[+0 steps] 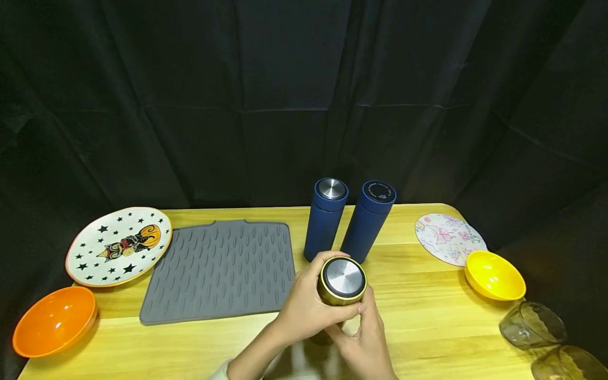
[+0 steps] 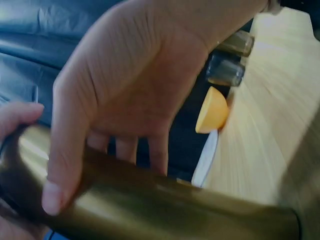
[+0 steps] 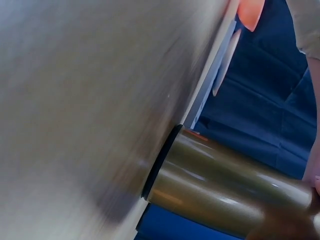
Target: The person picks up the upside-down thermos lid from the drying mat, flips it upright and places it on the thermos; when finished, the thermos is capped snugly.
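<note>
Both hands hold a gold thermos flask [image 1: 343, 278], upright, with a brushed-metal disc on its lid. My left hand [image 1: 311, 303] wraps its left side just under the lid. From the lower right, my right hand [image 1: 363, 338] grips it near the top, fingers close by the left thumb. In the left wrist view, the left hand [image 2: 120, 85] has its thumb across the gold body, with the other hand's fingers [image 2: 20, 117] at the lid end. The right wrist view shows the flask [image 3: 215, 185] with its dark base right at the tabletop [image 3: 100, 100].
Two blue thermos flasks [image 1: 325, 224] [image 1: 366, 227] stand just behind. Left are a grey drying mat [image 1: 220, 272], a star-patterned plate [image 1: 119, 245] and an orange bowl [image 1: 56, 322]. Right are a round patterned mat [image 1: 448, 237], a yellow bowl [image 1: 494, 274] and two dark glasses [image 1: 532, 324] [image 1: 567, 364].
</note>
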Demonstrator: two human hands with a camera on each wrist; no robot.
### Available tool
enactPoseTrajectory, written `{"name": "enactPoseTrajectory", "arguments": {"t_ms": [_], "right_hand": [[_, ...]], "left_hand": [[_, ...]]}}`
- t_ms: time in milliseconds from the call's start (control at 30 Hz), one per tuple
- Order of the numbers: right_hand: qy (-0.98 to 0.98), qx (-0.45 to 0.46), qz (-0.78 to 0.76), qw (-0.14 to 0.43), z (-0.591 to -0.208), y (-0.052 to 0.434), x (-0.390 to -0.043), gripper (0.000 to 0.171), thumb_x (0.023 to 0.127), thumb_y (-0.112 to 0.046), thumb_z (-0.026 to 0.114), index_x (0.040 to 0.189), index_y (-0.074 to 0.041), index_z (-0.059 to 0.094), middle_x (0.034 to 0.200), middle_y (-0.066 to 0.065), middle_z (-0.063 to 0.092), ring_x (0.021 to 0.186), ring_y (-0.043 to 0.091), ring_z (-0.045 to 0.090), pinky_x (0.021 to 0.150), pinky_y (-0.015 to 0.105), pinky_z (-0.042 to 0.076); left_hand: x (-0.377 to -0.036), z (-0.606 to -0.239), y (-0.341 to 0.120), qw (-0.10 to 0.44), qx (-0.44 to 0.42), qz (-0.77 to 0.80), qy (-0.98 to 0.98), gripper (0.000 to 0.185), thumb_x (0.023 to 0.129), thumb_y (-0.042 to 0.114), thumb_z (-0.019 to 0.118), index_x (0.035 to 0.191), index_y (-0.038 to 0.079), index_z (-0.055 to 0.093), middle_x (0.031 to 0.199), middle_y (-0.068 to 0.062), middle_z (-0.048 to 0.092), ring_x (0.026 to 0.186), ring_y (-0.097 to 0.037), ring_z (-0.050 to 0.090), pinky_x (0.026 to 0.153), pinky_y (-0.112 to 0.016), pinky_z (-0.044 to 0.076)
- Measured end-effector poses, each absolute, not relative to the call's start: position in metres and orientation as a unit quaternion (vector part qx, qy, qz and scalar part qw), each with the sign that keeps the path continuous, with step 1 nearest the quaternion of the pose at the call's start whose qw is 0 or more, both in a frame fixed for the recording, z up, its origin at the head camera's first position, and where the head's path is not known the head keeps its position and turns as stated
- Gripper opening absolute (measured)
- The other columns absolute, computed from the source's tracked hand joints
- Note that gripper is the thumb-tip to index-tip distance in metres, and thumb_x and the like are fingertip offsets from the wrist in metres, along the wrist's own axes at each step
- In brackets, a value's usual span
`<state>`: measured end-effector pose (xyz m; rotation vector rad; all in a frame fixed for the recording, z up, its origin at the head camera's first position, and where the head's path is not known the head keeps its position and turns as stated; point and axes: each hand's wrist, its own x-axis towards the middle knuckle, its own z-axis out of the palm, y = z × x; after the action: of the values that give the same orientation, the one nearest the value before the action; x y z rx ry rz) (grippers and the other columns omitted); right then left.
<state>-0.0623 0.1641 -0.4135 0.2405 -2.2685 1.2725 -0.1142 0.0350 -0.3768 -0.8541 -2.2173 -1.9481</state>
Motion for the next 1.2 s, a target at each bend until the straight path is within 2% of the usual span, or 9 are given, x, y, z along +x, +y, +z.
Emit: {"name": "enactPoseTrajectory", "arguments": {"t_ms": [67, 200, 433, 533, 700, 833, 967, 1100, 1200], "right_hand": [[-0.84, 0.086, 0.465, 0.268, -0.414, 0.163, -0.063, 0.081, 0.064, 0.004, 0.087, 0.134, 0.0, 0.047, 0.127, 0.014, 0.062, 0.117, -0.005, 0.049, 0.097, 0.007, 0.035], [-0.839, 0.078, 0.469, 0.266, -0.413, 0.162, -0.065, 0.081, 0.063, 0.005, 0.086, 0.134, 0.0, 0.047, 0.126, 0.015, 0.063, 0.117, -0.004, 0.05, 0.097, 0.008, 0.036], [-0.828, -0.008, 0.519, 0.212, -0.398, 0.186, -0.073, 0.075, 0.07, 0.004, 0.085, 0.134, -0.006, 0.049, 0.118, 0.002, 0.062, 0.105, 0.0, 0.056, 0.087, 0.015, 0.046], [-0.822, -0.065, 0.516, 0.233, -0.391, 0.214, -0.087, 0.076, 0.072, 0.0, 0.086, 0.137, -0.007, 0.047, 0.116, -0.003, 0.058, 0.102, 0.0, 0.055, 0.084, 0.011, 0.045], [-0.813, -0.105, 0.48, 0.312, -0.389, 0.261, -0.132, 0.074, 0.074, -0.004, 0.086, 0.134, -0.001, 0.044, 0.111, -0.007, 0.053, 0.095, -0.001, 0.053, 0.082, 0.01, 0.042], [-0.813, -0.123, 0.465, 0.327, -0.391, 0.282, -0.173, 0.072, 0.077, -0.011, 0.084, 0.134, 0.001, 0.042, 0.113, 0.0, 0.054, 0.098, 0.004, 0.051, 0.086, 0.017, 0.04], [-0.816, -0.127, 0.463, 0.32, -0.394, 0.292, -0.201, 0.071, 0.079, -0.014, 0.082, 0.135, 0.001, 0.04, 0.118, 0.013, 0.056, 0.104, 0.02, 0.055, 0.089, 0.026, 0.04], [-0.825, -0.132, 0.454, 0.31, -0.398, 0.297, -0.212, 0.071, 0.079, -0.014, 0.082, 0.134, 0.001, 0.04, 0.121, 0.021, 0.058, 0.11, 0.032, 0.057, 0.091, 0.035, 0.041], [-0.83, -0.133, 0.451, 0.299, -0.398, 0.298, -0.212, 0.073, 0.079, -0.014, 0.083, 0.135, 0.001, 0.039, 0.123, 0.023, 0.058, 0.112, 0.035, 0.057, 0.093, 0.04, 0.042]], "left_hand": [[-0.116, -0.377, 0.035, 0.033, -0.282, -0.645, -0.71, 0.069, 0.068, 0.015, 0.089, 0.128, 0.02, 0.054, 0.117, 0.001, 0.068, 0.104, -0.013, 0.064, 0.091, -0.033, 0.051], [-0.121, -0.376, 0.034, 0.005, -0.287, -0.657, -0.697, 0.069, 0.068, 0.015, 0.088, 0.128, 0.023, 0.054, 0.115, 0.001, 0.067, 0.102, -0.012, 0.063, 0.09, -0.032, 0.051], [-0.124, -0.378, 0.019, -0.006, -0.269, -0.633, -0.726, 0.09, 0.07, 0.02, 0.09, 0.146, 0.02, 0.042, 0.143, 0.006, 0.051, 0.133, -0.013, 0.047, 0.112, -0.039, 0.039], [-0.123, -0.383, 0.001, 0.006, -0.23, -0.634, -0.738, 0.088, 0.073, 0.021, 0.089, 0.147, 0.018, 0.041, 0.146, 0.004, 0.05, 0.137, -0.016, 0.045, 0.115, -0.043, 0.036], [-0.121, -0.394, -0.032, 0.001, -0.171, -0.633, -0.755, 0.081, 0.076, 0.02, 0.087, 0.145, 0.022, 0.044, 0.144, 0.001, 0.053, 0.137, -0.019, 0.047, 0.115, -0.047, 0.035], [-0.116, -0.403, -0.048, -0.01, -0.142, -0.623, -0.769, 0.078, 0.077, 0.024, 0.086, 0.143, 0.026, 0.045, 0.144, 0.0, 0.052, 0.137, -0.022, 0.046, 0.114, -0.051, 0.034], [-0.112, -0.407, -0.057, -0.008, -0.132, -0.62, -0.773, 0.076, 0.077, 0.025, 0.086, 0.141, 0.029, 0.046, 0.145, 0.003, 0.051, 0.137, -0.022, 0.046, 0.114, -0.049, 0.035], [-0.109, -0.41, -0.062, 0.0, -0.128, -0.616, -0.777, 0.076, 0.076, 0.024, 0.087, 0.14, 0.031, 0.047, 0.144, 0.006, 0.052, 0.137, -0.018, 0.047, 0.113, -0.043, 0.037], [-0.108, -0.412, -0.065, 0.005, -0.127, -0.612, -0.78, 0.075, 0.077, 0.024, 0.086, 0.14, 0.031, 0.047, 0.143, 0.006, 0.053, 0.137, -0.018, 0.047, 0.113, -0.041, 0.038]]}}
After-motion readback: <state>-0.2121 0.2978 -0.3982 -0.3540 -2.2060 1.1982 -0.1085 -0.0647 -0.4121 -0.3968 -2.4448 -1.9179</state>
